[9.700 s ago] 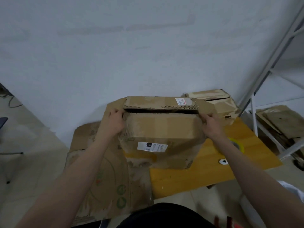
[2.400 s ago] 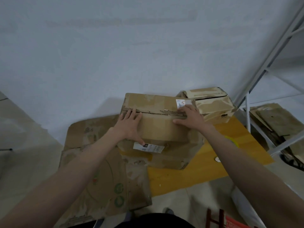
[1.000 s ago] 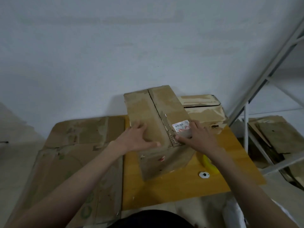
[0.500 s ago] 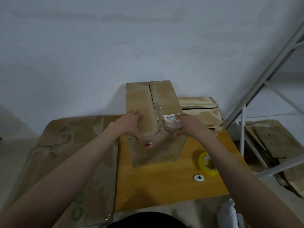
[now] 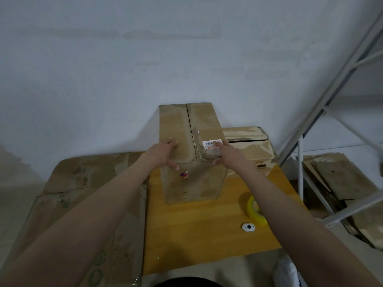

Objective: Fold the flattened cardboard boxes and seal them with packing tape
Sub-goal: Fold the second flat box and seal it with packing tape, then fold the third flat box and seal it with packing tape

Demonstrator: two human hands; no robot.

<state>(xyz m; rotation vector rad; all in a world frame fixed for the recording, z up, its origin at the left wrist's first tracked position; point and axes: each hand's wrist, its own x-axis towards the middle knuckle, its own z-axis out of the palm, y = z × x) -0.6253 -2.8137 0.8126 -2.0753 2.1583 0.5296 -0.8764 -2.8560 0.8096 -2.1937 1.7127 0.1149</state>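
Note:
A folded brown cardboard box (image 5: 188,129) stands on the wooden table (image 5: 199,228), its two top flaps meeting along a seam that runs away from me. My left hand (image 5: 164,154) grips the box's near left top edge, fingers on the flap and thumb down the front face. My right hand (image 5: 222,155) grips the near right edge, fingers lying over a white label. A roll of yellowish packing tape (image 5: 253,210) lies on the table to the right, partly behind my right forearm.
A second folded box (image 5: 250,146) sits behind and right of the first. Flattened cardboard sheets (image 5: 83,193) lie left of the table. A small white disc (image 5: 248,227) lies near the tape. A metal rack (image 5: 331,96) with more cardboard (image 5: 342,183) stands at the right.
Since the earliest frame the top flaps have been closed and the box turned so its seam points away from me. Over the last second it was straightened and pushed slightly back.

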